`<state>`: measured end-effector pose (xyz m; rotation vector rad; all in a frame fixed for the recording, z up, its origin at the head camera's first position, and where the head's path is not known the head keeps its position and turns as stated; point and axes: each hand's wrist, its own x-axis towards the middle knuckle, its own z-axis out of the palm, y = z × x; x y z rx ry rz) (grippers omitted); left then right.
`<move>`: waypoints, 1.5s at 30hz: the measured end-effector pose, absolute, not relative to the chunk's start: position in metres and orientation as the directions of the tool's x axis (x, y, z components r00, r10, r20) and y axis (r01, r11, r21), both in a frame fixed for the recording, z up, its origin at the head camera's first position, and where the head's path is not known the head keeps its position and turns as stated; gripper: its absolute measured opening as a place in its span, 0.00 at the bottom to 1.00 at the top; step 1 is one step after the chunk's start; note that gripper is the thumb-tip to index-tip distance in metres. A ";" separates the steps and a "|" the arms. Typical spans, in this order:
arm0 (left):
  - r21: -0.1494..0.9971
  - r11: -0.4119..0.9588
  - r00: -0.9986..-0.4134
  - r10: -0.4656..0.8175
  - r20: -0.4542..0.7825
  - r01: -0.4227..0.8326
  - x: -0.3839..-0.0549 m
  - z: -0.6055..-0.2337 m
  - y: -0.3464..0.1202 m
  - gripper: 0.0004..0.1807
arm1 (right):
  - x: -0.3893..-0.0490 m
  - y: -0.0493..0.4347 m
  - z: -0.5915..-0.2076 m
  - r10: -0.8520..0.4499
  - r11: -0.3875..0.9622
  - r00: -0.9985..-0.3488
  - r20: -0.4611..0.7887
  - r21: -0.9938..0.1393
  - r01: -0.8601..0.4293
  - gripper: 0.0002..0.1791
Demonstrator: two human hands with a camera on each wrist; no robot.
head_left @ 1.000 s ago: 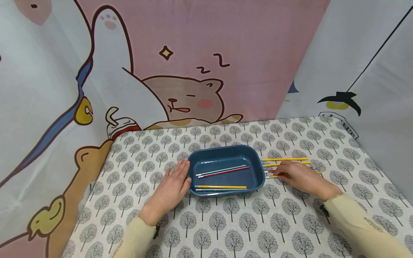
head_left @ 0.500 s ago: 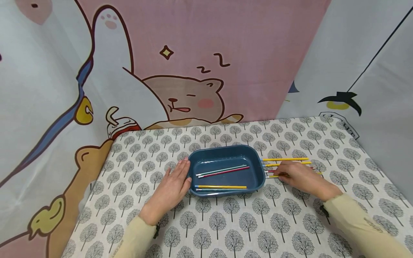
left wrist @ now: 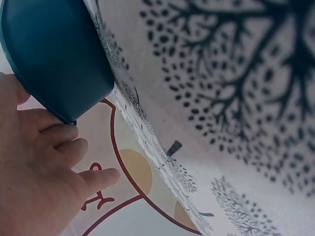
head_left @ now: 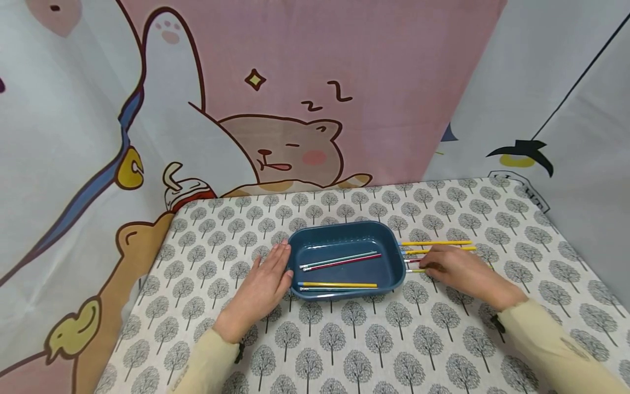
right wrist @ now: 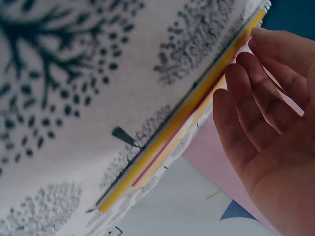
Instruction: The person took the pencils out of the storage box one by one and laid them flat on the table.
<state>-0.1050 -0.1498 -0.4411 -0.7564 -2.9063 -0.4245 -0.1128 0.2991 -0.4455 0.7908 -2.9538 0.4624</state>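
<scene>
In the head view, four pencils (head_left: 435, 243) are lying side by side on the table (head_left: 344, 328), between a tray (head_left: 339, 236) near its middle and the table's right edge; four more are resting inside the tray. The left hand (head_left: 263, 287) is laying nearly straight fingers against the tray's end facing the table's left edge. The right hand (head_left: 455, 271) is bending over the pencils closest to the table's near edge.

In the left wrist view, spread fingers are touching the tray's rim, not plainly gripping it; stiff, smooth plastic by its look, it is probably needing only a light steadying press.

In the right wrist view, fingers are curling loosely at the pencils; whether they are pinching one, the pictures are not telling. Slim and smooth, the pencils are likely handling light and rigid, ready to roll, with mid-length offering the best-balanced hold.
</scene>
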 end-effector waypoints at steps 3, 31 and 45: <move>0.238 0.837 -0.870 0.463 0.172 0.492 -0.105 -0.441 -0.150 0.32 | -0.109 0.301 -0.441 -0.467 0.825 -0.869 0.165 -0.272 -0.495 0.07; 0.238 0.834 -0.867 0.467 0.176 0.497 -0.105 -0.441 -0.150 0.32 | -0.094 0.279 -0.398 -0.394 0.842 -0.865 0.309 -0.255 -0.475 0.41; 0.249 0.838 -0.874 0.455 0.171 0.485 -0.105 -0.441 -0.149 0.32 | -0.101 0.234 -0.376 -0.491 0.806 -0.825 0.279 -0.215 -0.552 0.43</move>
